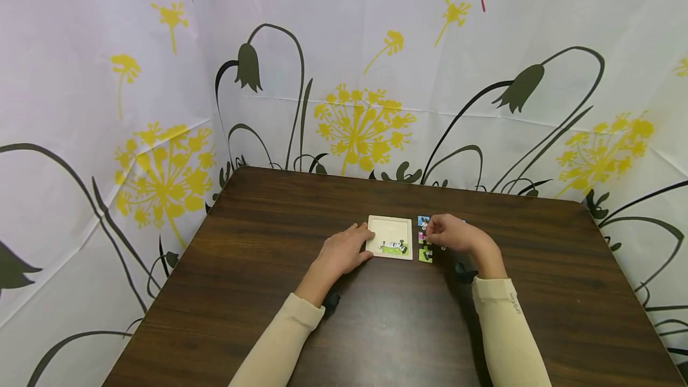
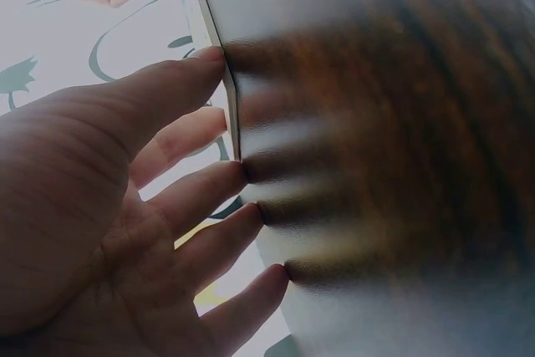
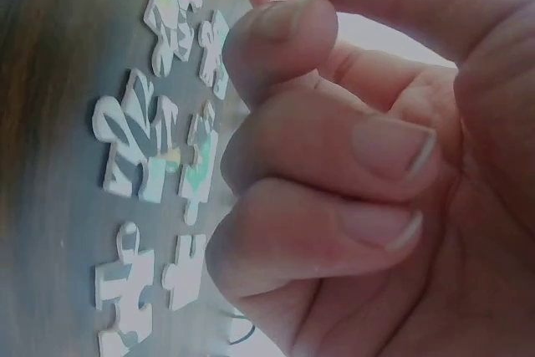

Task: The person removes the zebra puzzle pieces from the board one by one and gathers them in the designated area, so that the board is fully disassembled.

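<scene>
A square wooden puzzle tray point(image 1: 390, 221) lies on the table with a black-and-white animal and green grass on its bottom part. My left hand point(image 1: 344, 249) rests at the tray's left edge, thumb and fingers extended; in the left wrist view its fingertips meet the tabletop and tray edge. To the right of the tray, my right hand point(image 1: 457, 235) bends over a column of puzzle pieces, thumb and index finger together at a pink-marked puzzle piece point(image 1: 421, 236). In the right wrist view its other fingers point(image 3: 326, 148) are curled, and the pinching fingertips are mostly hidden.
A blue puzzle piece point(image 1: 422, 220) and a green one point(image 1: 425, 254) lie above and below the pink one. More loose pieces point(image 3: 134, 135) spread beneath my right hand. Behind the brown table point(image 1: 301, 196) hangs a flower-patterned white curtain point(image 1: 333, 28).
</scene>
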Demonstrator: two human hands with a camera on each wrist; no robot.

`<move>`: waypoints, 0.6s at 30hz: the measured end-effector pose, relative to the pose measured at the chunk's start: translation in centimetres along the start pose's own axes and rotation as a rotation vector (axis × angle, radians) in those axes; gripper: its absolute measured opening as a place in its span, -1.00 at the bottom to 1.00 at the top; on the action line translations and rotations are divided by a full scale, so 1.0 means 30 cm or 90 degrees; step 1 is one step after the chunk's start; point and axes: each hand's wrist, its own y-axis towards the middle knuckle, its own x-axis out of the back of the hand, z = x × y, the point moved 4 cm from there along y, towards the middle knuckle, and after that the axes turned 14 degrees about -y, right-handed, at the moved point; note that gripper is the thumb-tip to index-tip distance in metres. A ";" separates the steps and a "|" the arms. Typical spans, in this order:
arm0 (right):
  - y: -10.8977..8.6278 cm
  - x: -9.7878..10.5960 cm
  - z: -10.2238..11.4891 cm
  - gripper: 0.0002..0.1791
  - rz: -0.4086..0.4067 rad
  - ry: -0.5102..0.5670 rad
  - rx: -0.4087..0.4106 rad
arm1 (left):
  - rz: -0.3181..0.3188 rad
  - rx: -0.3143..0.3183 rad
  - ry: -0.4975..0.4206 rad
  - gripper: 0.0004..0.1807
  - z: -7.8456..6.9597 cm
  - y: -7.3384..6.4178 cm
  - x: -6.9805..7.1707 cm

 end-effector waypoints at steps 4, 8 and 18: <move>0.019 -0.021 0.030 -0.90 -0.004 -0.008 0.013 | 0.002 0.002 0.006 -0.43 -0.002 -0.001 0.002; 0.047 -0.054 0.094 -0.89 -0.001 -0.027 0.031 | 0.006 0.005 0.007 -0.43 -0.001 -0.003 0.003; 0.095 -0.141 0.191 -0.78 0.019 -0.082 0.025 | -0.003 0.002 0.006 -0.45 0.004 -0.001 0.004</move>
